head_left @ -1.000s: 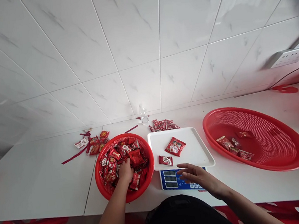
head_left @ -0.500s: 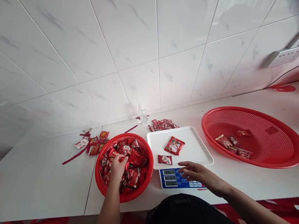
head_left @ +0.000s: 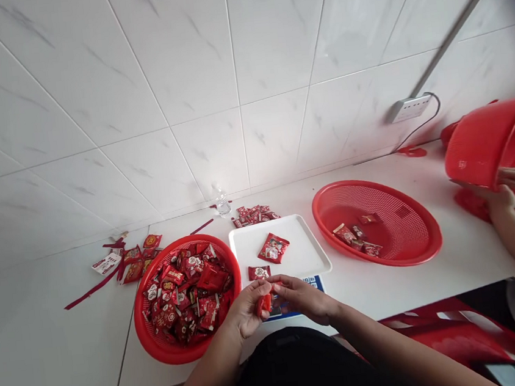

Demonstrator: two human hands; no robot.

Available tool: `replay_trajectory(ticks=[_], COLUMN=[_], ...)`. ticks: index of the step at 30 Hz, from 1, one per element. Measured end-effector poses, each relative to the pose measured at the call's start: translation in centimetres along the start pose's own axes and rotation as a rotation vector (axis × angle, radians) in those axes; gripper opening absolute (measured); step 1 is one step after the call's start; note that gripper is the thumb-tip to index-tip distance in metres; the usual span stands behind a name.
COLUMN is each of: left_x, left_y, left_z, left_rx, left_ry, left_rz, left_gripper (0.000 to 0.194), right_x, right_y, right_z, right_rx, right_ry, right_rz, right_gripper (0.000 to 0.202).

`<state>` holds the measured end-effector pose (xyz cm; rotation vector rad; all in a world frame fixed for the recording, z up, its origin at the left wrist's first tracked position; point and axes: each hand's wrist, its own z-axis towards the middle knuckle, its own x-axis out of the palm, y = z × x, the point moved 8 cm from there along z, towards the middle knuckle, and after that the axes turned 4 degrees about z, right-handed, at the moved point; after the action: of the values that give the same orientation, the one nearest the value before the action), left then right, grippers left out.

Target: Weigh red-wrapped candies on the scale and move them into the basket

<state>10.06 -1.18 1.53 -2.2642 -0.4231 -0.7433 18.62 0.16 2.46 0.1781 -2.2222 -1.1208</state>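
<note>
Both hands are meeting at the near edge of the table, just in front of the scale (head_left: 315, 283): the left hand (head_left: 247, 309) is pinching a small red packet (head_left: 264, 303) between thumb and fingers, and the right hand (head_left: 301, 296) is closing its fingertips on the same packet from the other side, so the two are gripping it together. The packet is hanging in the air between them, clear of the table, with the full red basket (head_left: 150, 345) of sweets just to the left and the white tray (head_left: 313, 258) sitting on the scale just beyond. Two packets are lying on that tray: a larger packet (head_left: 273, 248) near the middle and a smaller packet (head_left: 259, 272) at the near left corner. From the look of it, this is the moment of handing over or checking one sweet between basket and tray; a move on to the tray would call for a short forward reach and a light release beside the others. To the right, the wide basket (head_left: 411, 253) is holding a few packets, and at the far right another person's hands (head_left: 499, 192) are tilting a red tub (head_left: 487, 144).
</note>
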Motion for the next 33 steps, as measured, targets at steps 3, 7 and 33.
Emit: replay_trajectory(ticks=[3, 7, 33], left_x=[-0.3, -1.7, -1.8], left_y=[1.4, 0.8, -4.0], left_z=[1.1, 2.6, 7.3], left_rx=[-0.027, -0.020, 0.345], left_ry=[-0.001, -0.123, -0.257], left_rz=[0.026, 0.018, 1.767], left_gripper=[0.025, 0.022, 0.047], right_x=[-1.7, -5.0, -7.0], right_y=[-0.4, 0.3, 0.3], right_z=[0.2, 0.7, 1.4], right_rx=[-0.006, -0.082, -0.047], right_ry=[-0.095, -0.297, -0.327], right_rz=[-0.096, -0.063, -1.397], right_gripper=[0.040, 0.040, 0.053])
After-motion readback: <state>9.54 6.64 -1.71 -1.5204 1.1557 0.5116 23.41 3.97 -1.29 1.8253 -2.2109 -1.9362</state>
